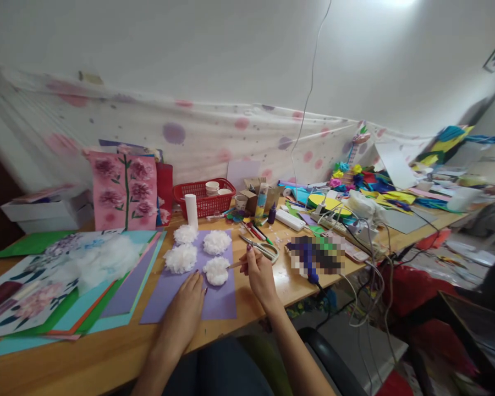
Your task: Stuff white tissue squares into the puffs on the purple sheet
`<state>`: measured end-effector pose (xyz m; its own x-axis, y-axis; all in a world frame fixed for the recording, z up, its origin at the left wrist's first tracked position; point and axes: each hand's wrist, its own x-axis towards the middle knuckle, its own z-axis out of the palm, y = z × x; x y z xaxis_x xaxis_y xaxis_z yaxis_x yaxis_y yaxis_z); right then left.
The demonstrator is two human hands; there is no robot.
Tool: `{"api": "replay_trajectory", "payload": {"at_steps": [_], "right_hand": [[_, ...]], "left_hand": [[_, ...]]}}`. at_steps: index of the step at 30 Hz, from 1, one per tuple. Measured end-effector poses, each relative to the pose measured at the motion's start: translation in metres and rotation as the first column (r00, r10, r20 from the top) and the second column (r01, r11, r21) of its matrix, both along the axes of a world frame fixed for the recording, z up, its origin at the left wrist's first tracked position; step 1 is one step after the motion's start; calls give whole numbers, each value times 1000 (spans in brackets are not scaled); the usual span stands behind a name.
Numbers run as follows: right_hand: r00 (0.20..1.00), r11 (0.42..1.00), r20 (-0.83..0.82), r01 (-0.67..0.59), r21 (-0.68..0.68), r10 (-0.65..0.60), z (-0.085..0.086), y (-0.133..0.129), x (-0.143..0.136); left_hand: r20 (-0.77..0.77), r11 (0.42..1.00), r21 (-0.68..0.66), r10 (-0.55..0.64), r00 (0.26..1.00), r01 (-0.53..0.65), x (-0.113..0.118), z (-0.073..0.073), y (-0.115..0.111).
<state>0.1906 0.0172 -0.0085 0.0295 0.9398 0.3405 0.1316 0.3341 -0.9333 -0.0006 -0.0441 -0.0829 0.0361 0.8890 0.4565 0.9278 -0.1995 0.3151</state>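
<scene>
On a sheet of purple paper point(168, 301) sit several fluffy white flowers, among them an upper right one point(216, 242), a left one point(181, 258) and a lower right one point(216, 271). My left hand point(187, 308) lies flat on the paper just below the flowers, fingers stretched out and holding nothing. Between the fingertips of my right hand point(259, 272) is a thin brown stick point(236, 264), its tip at the right side of the lower right flower. Whether that tip is a brush is too small to tell. Scissors point(266, 250) lie just beyond my right hand.
At left are stacked coloured papers point(121, 291) with white stuffing point(107, 263) on top. Behind the flowers stand a white roll point(191, 212) and a red basket point(206, 201) with cups. Rightward lie pens point(259, 231), a purple bottle point(271, 213), a power strip point(350, 231) and loose cables.
</scene>
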Motion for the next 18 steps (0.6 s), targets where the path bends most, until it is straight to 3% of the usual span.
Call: {"api": "replay_trajectory", "payload": {"at_steps": [5, 9, 13, 18], "right_hand": [[991, 996, -107, 83, -27, -86, 7, -6, 8], [972, 990, -195, 120, -74, -132, 12, -9, 18], [952, 984, -264, 124, -132, -155, 10, -11, 23], [935, 968, -314, 90, -236, -163, 1, -15, 25]], "left_hand": [[81, 997, -79, -15, 997, 21, -2, 14, -3], [322, 995, -92, 1, 947, 30, 8, 45, -8], [502, 987, -80, -82, 861, 141, 34, 74, -7], [555, 971, -101, -125, 822, 216, 59, 75, -5]]}}
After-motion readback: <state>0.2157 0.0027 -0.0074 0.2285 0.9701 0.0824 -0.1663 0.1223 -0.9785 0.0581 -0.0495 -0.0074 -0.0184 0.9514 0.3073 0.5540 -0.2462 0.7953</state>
